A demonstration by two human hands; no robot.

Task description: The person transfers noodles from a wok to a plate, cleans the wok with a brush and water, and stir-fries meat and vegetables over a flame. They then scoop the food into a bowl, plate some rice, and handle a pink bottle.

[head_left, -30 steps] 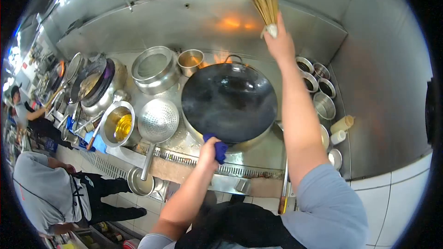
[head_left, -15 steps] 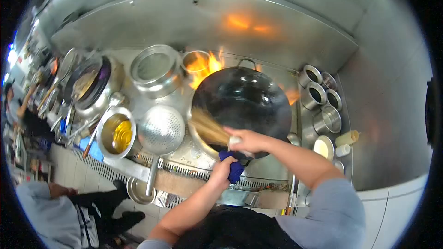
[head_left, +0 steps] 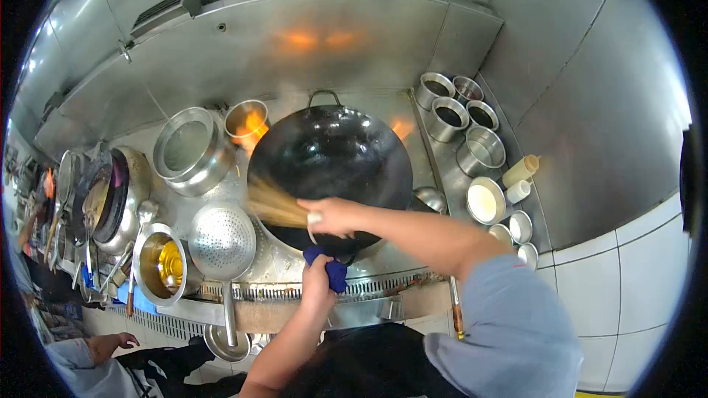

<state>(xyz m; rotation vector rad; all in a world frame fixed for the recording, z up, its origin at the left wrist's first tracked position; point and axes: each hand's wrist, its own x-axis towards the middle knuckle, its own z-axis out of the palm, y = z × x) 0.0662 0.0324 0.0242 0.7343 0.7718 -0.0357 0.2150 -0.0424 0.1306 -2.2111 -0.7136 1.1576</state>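
A large black wok [head_left: 339, 147] is tilted over the burner, its inside glossy and dark. My left hand [head_left: 317, 280] is closed around a folded dark blue cloth [head_left: 335, 274] at the wok's near edge. My right hand [head_left: 335, 218] grips a bamboo wok brush [head_left: 276, 205], whose bristles are blurred over the wok's left side. The wok's far handle [head_left: 324, 96] stands up at the back.
Flames [head_left: 253, 127] rise left of the wok. A perforated strainer [head_left: 222, 239], an oil bowl [head_left: 158, 265] and a lidded pot [head_left: 193, 153] stand left. Seasoning pots [head_left: 448, 119], squeeze bottles [head_left: 521, 170] and a ladle [head_left: 430, 197] are right. Another person [head_left: 103, 357] is at lower left.
The view has swung right, so the wok and both hands appear farther left. The flames look smaller. My right hand still moves the brush in the wok; my left keeps hold of the cloth.
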